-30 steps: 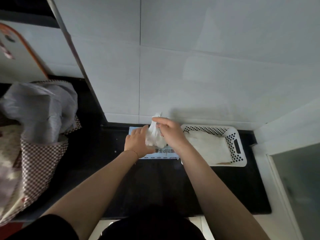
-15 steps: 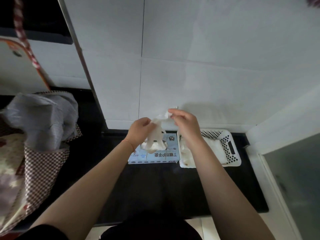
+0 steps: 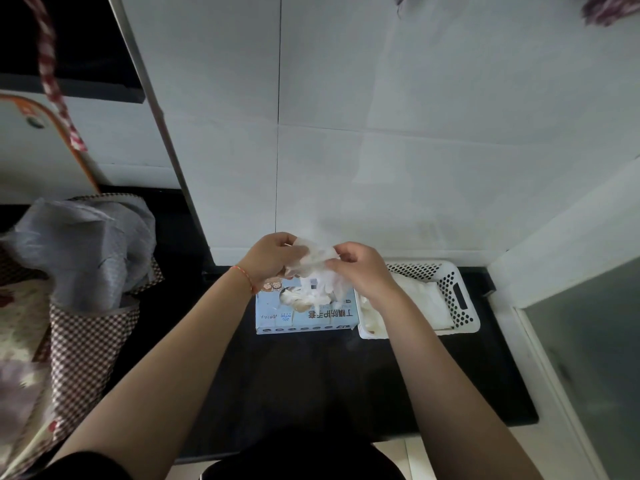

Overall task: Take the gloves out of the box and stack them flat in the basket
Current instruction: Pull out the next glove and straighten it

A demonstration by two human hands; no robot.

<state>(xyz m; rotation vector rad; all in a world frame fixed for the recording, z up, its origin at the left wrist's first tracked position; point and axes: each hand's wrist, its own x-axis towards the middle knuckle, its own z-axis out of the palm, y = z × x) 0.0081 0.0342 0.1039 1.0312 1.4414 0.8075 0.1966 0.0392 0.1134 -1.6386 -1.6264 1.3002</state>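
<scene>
Both hands up over the box [image 3: 304, 315]. Left hand [image 3: 273, 256] and right hand [image 3: 360, 270] each pinched the glove [image 3: 317, 263], stretched left-right between them, fingers dangling. Basket [image 3: 460, 296] lay right, nearer my right hand.

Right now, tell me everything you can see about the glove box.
The glove box is a light blue carton with dark printed characters and a row of small dots along its near edge. It lies flat on the black counter, touching the white basket on its right. White gloves bulge from its top opening. Both hands hover above it, holding a glove; neither touches it.
</scene>
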